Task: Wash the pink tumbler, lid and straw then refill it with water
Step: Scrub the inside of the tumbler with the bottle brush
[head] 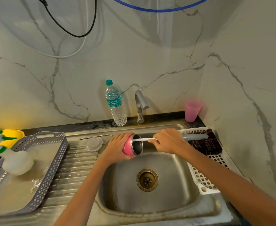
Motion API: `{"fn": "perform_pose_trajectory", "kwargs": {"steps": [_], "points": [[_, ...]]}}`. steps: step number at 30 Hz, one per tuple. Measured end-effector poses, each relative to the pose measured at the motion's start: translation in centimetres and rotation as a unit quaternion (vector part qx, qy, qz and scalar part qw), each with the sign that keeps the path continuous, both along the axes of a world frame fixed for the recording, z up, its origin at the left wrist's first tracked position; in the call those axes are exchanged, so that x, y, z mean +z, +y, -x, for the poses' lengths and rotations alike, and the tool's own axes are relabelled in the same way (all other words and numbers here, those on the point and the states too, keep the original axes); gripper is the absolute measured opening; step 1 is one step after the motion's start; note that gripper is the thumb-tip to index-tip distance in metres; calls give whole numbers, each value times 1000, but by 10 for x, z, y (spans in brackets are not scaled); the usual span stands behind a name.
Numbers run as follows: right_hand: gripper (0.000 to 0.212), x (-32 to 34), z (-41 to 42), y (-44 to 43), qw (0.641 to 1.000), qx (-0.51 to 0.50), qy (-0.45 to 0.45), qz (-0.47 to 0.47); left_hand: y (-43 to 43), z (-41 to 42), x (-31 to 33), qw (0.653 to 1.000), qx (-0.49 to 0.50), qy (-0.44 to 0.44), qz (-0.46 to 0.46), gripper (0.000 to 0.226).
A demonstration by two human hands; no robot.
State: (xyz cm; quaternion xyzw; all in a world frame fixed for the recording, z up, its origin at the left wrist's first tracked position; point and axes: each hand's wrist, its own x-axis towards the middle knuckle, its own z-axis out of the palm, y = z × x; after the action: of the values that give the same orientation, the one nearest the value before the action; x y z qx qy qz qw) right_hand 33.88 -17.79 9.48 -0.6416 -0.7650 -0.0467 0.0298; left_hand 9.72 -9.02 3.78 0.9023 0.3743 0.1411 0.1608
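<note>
Centre of frame, above the stainless steel sink basin [174,173]: the pink steel-lined tumbler [128,148] lies on its side, mouth facing right, gripped round the body by the left hand [117,147]. The right hand [168,141] is closed round a thin white rod [143,139], whose tip enters the tumbler mouth. The clear round lid [93,143] and thin metal straw [93,137] lie left of the tumbler on the drainboard.
</note>
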Motion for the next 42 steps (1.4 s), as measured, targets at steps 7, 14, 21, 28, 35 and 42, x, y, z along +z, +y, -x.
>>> {"fn": "perform_pose_trajectory", "kwargs": {"steps": [7,14,21,28,35,42], "points": [[50,-13,20,-12,999,41,-15,-9,2,-5,6,999,-2,27,-33,95],[47,-16,-3,2,999,-17,42,23,-2,-9,7,999,-15,11,-34,95],[48,-7,9,-13,999,31,0,-36,1,-12,9,999,2,6,-46,94],[46,-10,-1,-4,1000,-19,25,1,5,-12,19,998,15,11,-58,95],[49,15,-6,-5,1000,10,-3,-24,3,-1,17,997,19,4,-78,95],[48,-3,4,-20,1000,11,8,-7,-2,-8,27,989,8,24,-144,93]]}}
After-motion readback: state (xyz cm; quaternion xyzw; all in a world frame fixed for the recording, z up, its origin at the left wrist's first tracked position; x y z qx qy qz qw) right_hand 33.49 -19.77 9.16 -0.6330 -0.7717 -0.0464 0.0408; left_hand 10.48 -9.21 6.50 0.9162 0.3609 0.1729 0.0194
